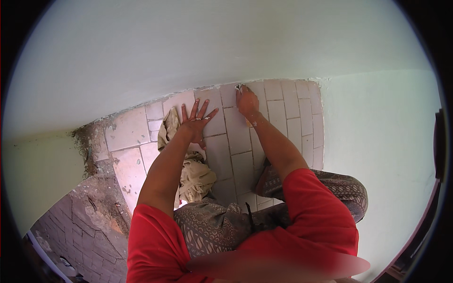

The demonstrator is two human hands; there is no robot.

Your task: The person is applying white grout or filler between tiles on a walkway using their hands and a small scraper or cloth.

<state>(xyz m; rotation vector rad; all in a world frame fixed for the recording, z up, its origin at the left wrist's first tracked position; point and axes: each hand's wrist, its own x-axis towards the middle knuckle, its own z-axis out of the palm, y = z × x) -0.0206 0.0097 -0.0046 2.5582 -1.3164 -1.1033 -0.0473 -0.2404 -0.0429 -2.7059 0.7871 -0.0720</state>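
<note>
My left hand [195, 123] lies flat with fingers spread on the pale floor tiles [214, 153], just right of a crumpled beige cloth [198, 184] that runs under my forearm. My right hand [246, 101] is closed round a small greyish item [239, 87] at the foot of the white wall. I cannot make out what it is; an orange bit shows below my wrist.
The white wall [222, 40] rises beyond the tiles, with pale green walls [377, 155] on the right and lower left. Rough, broken flooring [104, 203] and darker paving [71, 240] lie at the left. My patterned-trousered legs [330, 188] are folded beneath me.
</note>
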